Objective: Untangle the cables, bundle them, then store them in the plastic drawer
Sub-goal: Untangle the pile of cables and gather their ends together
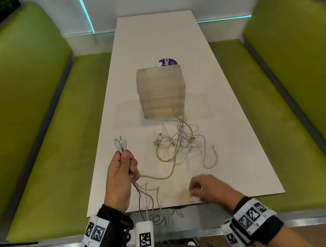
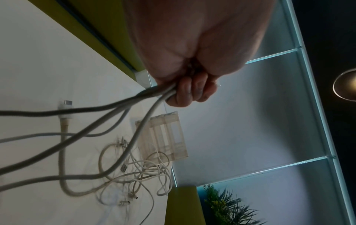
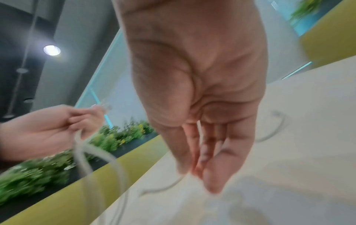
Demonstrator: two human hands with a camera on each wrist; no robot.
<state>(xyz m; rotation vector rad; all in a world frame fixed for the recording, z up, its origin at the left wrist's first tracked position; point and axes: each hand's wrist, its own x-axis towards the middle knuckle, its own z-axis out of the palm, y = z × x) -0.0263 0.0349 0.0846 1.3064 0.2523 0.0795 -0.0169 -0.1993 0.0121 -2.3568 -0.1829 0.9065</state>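
Note:
My left hand (image 1: 122, 168) is held above the table's near left edge and grips a bundle of several white cables (image 1: 121, 143), their plug ends sticking up out of the fist. In the left wrist view its curled fingers (image 2: 188, 89) close round those cables (image 2: 115, 106), which trail down over the table edge. A tangle of white cables (image 1: 179, 144) lies in front of the translucent plastic drawer unit (image 1: 161, 90), also in the left wrist view (image 2: 163, 137). My right hand (image 1: 204, 188) hovers low over the near table edge, blurred, fingers loosely extended (image 3: 212, 159), holding nothing.
The narrow white table (image 1: 219, 115) runs between two green benches (image 1: 34, 141). A purple round sticker (image 1: 168, 62) lies behind the drawer unit. One thicker beige cable (image 1: 161, 178) runs from my left hand to the tangle.

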